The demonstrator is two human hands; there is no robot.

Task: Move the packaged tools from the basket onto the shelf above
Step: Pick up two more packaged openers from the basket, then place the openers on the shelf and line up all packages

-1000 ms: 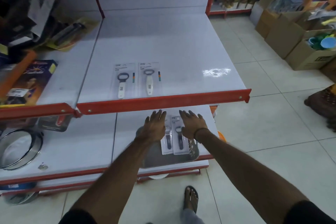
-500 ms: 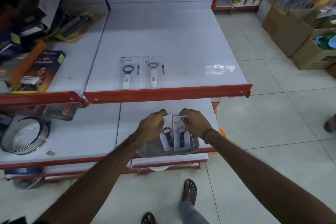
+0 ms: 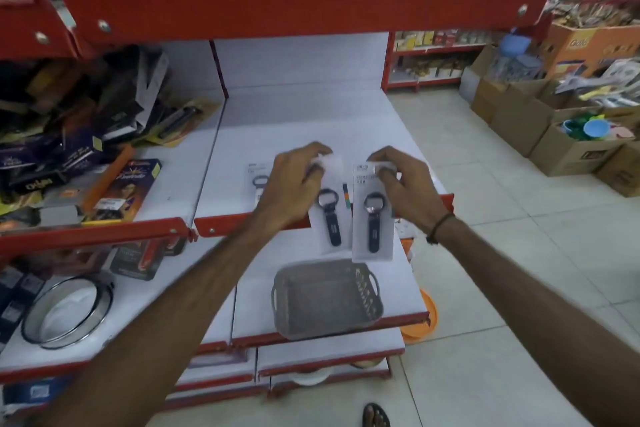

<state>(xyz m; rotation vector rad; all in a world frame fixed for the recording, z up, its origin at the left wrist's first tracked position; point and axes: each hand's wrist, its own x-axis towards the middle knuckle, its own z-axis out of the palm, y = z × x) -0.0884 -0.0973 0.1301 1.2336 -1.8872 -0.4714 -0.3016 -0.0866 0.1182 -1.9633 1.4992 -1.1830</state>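
Shop shelf (image 3: 304, 121) ahead | left hand (image 3: 294, 184) pinches one pack (image 3: 327, 215), right hand (image 3: 405, 180) pinches another pack (image 3: 373, 218) | basket (image 3: 287, 308) looks empty | mid-carry | next: lay both flat on the shelf.

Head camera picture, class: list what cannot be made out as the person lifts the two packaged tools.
- Packs already on the shelf: mostly hidden behind the left hand; only one pack's corner shows.
- Print on the right pack: too small and blurred.
- Top of the left pack: motion-blurred.
- Basket floor: nothing seen inside; grainy.
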